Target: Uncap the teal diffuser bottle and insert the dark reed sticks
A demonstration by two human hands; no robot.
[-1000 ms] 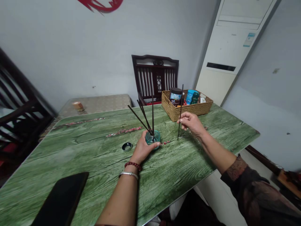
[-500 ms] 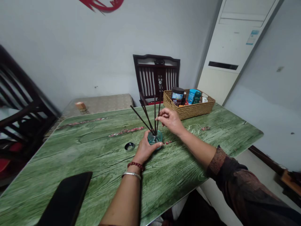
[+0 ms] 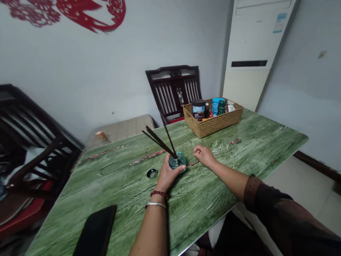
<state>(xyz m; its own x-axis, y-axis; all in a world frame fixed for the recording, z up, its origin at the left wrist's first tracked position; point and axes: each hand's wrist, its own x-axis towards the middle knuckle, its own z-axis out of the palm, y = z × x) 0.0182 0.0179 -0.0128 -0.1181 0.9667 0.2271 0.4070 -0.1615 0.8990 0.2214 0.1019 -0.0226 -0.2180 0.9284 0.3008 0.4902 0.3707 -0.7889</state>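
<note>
A teal glass reed diffuser bottle (image 3: 179, 160) stands on the table, with several dark reed sticks (image 3: 161, 142) leaning left out of its neck. My left hand (image 3: 167, 174) wraps round the bottle's near left side, thumb across the front. To the right of the bottle, apart from it, my right hand (image 3: 203, 155) rests at the tabletop with its fingers curled in and nothing visible in them. A black ring-shaped cap (image 3: 151, 173) lies left of my left hand.
A woven basket (image 3: 213, 127) holding jars and bottles sits at the table's back right. A black phone-like slab (image 3: 96, 231) lies at the front left of the green table (image 3: 128, 188). Dark wooden chairs stand behind (image 3: 173, 92) and to the left.
My right hand has let go of the reeds and come down to the table, right of the bottle. The reeds now lean further left. The whole view has shifted slightly.
</note>
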